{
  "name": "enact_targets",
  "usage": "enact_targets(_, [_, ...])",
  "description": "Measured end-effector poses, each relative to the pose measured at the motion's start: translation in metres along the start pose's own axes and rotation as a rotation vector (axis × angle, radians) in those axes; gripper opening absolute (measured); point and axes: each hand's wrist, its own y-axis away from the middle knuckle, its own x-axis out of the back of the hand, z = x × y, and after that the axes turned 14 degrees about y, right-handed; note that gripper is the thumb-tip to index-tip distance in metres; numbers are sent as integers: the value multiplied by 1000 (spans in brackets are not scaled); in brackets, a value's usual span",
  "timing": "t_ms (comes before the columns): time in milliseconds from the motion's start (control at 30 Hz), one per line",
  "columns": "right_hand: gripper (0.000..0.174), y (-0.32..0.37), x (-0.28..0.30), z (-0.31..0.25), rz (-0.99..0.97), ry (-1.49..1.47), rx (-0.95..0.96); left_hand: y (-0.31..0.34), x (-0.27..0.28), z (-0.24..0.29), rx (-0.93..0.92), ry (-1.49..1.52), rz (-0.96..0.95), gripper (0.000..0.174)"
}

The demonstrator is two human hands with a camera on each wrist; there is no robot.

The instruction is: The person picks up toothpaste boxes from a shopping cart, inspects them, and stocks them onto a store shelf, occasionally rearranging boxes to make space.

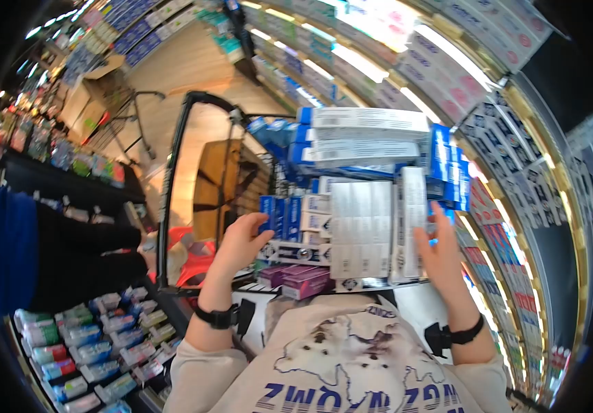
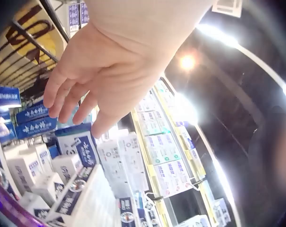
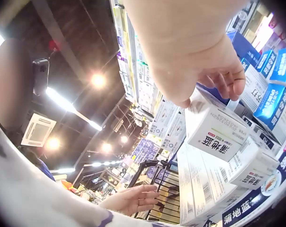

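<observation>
My right hand (image 1: pixel 441 258) is at the right side of a shopping cart heaped with long boxes. In the right wrist view, its thumb and curled fingers straddle a long white box (image 3: pixel 218 130) with dark Chinese lettering on its end. That box lies beside a row of flat white boxes (image 1: pixel 360 230). My left hand (image 1: pixel 238 241) hovers at the left of the pile with its fingers loosely spread, holding nothing. Its fingertips are near upright dark blue boxes (image 1: pixel 281 215). Purple boxes (image 1: pixel 303 281) lie at the cart's near end.
The cart's black rim (image 1: pixel 172 186) frames the load, with more blue and white boxes (image 1: pixel 368 124) stacked at the far end. Lit shelves (image 1: pixel 441 58) run along the right. A person in black trousers (image 1: pixel 76 241) stands left, by a low display (image 1: pixel 97 337). Another cart (image 1: pixel 128 124) stands beyond.
</observation>
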Motion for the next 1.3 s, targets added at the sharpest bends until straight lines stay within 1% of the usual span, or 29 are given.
enact_targets(33, [55, 2, 28, -17, 42, 89, 0, -1, 2, -8, -50, -127, -51, 32])
enact_targets(100, [51, 3, 33, -36, 75, 29, 104, 0, 0, -18, -96, -305, -145, 32])
enact_targets(133, [51, 2, 36, -46, 61, 24, 118, -1, -3, -15, -33, -351, -224, 37])
enact_targets(167, [47, 0, 38, -56, -3, 58, 224, -2, -8, -22, -46, -464, -283, 45])
enact_targets(200, [44, -1, 38, -65, -64, 96, 327, -3, -13, -18, -1, -560, -342, 47])
enact_targets(233, [44, -2, 35, -71, -68, 100, 330, -5, -17, -13, 39, -654, -403, 49])
enact_targets(267, [41, -4, 31, -77, -104, 67, 406, -5, -21, -16, 39, -647, -401, 49])
enact_targets(333, [37, -6, 23, -85, -140, 7, 527, -8, -31, -31, 47, -873, -463, 52])
enact_targets(467, [35, -5, 16, -89, -178, 34, 575, -10, -40, -59, 26, -845, -413, 52])
enact_targets(533, [33, -6, 12, -85, -223, 79, 639, -6, -33, -43, -38, -814, -370, 53])
enact_targets(567, [33, -5, 10, -82, -221, 82, 636, -4, -29, -35, -42, -813, -372, 53])
enact_targets(633, [33, -2, 4, -76, -299, 89, 672, -1, -21, -17, -82, -796, -306, 54])
enact_targets(700, [32, 0, 1, -73, -309, 76, 669, 3, -13, -6, -103, -782, -283, 55])
enact_targets(767, [32, 2, 1, -71, -318, 62, 666, 8, -1, 3, -195, -736, -209, 44])
enact_targets(800, [32, 3, 2, -69, -313, 63, 652, 10, 6, 11, -175, -698, -191, 49])
enact_targets(833, [32, 3, 3, -69, -308, 63, 638, 12, 11, 17, -178, -699, -193, 49])
enact_targets(900, [32, 5, 5, -68, -323, 59, 615, 16, 20, 25, -155, -616, -168, 57])
enact_targets(933, [32, 5, 6, -68, -339, 54, 595, 17, 22, 28, -133, -595, -188, 60])
enact_targets(967, [32, 6, 6, -67, -337, 55, 594, 18, 23, 33, -136, -596, -188, 60])
enact_targets(1033, [32, 7, 6, -65, -335, 59, 600, 21, 25, 42, -78, -562, -184, 59])
enact_targets(1167, [32, 8, 6, -62, -330, 63, 599, 25, 28, 46, -125, -528, -180, 57])
enact_targets(1233, [32, 8, 6, -60, -340, 51, 589, 27, 27, 51, -88, -525, -219, 59])
enact_targets(1300, [32, 9, 6, -58, -336, 50, 587, 29, 27, 55, -94, -529, -231, 59])
